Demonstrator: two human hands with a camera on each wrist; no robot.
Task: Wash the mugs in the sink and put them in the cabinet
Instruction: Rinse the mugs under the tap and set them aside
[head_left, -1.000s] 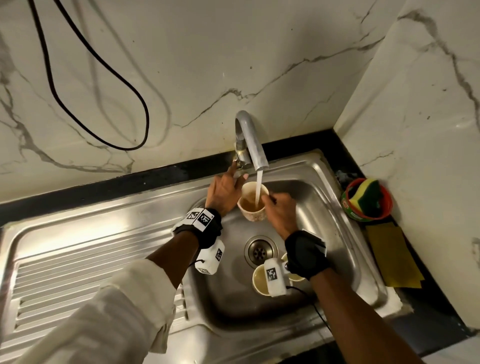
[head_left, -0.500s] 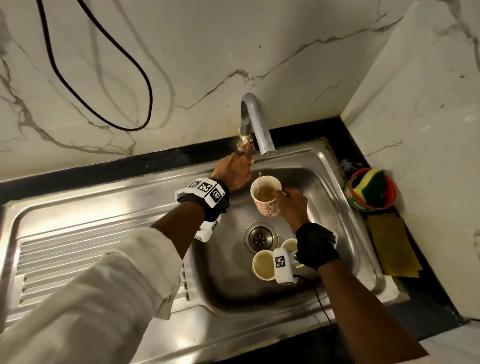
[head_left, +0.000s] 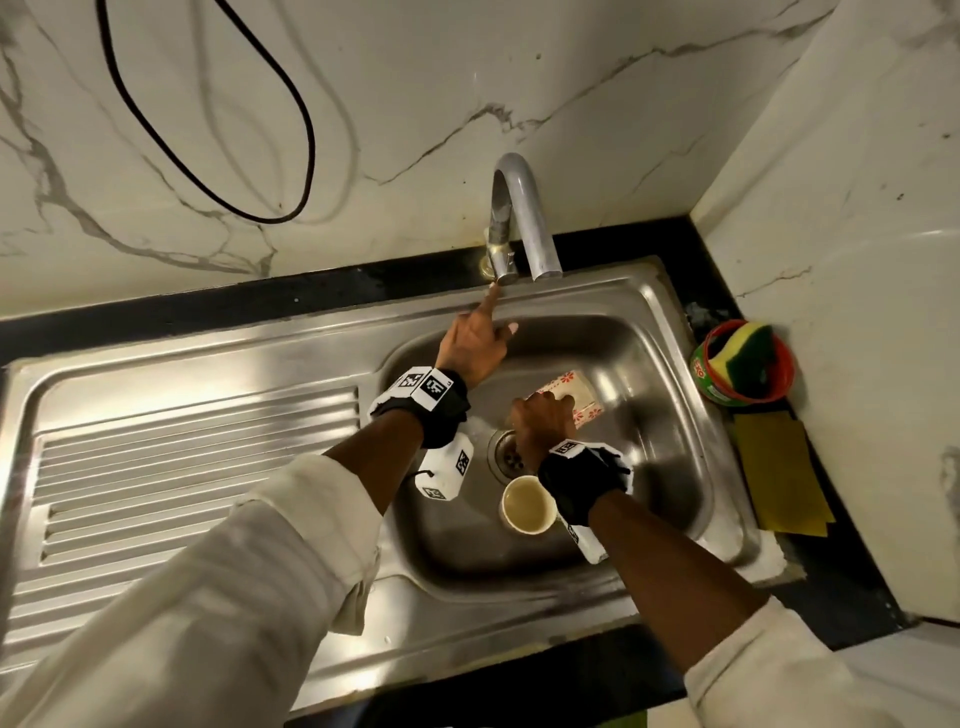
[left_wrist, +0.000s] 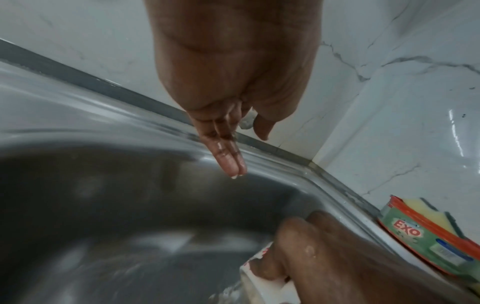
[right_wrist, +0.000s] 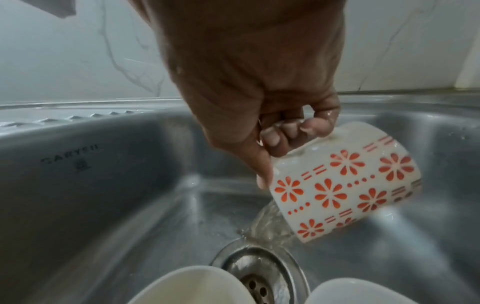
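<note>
My right hand (head_left: 540, 423) (right_wrist: 283, 135) grips the handle of a white mug with orange flowers (head_left: 576, 397) (right_wrist: 345, 185), tipped on its side over the drain (head_left: 511, 452); water pours from its mouth toward the drain (right_wrist: 262, 265). My left hand (head_left: 480, 343) (left_wrist: 233, 156) hovers over the back of the steel sink (head_left: 649, 338) with fingers straight, its index fingertip touching the base of the tap (head_left: 519, 223), holding nothing. No water runs from the spout. Two more white mugs stand on the basin floor: one (head_left: 527, 504) (right_wrist: 189, 286) left of my right wrist, the other (right_wrist: 350, 292) mostly hidden.
A ribbed draining board (head_left: 182, 467) lies left of the basin. A red-rimmed soap tub (head_left: 737, 369) (left_wrist: 428, 240) with a yellow-green sponge stands at the right corner, a yellow cloth (head_left: 779, 478) in front of it. A black cable (head_left: 218, 130) loops on the marble wall.
The water stream has stopped. My right hand lowered the flowered mug from under the spout and tipped it over the drain. My left hand left the tap lever and drew back a little.
</note>
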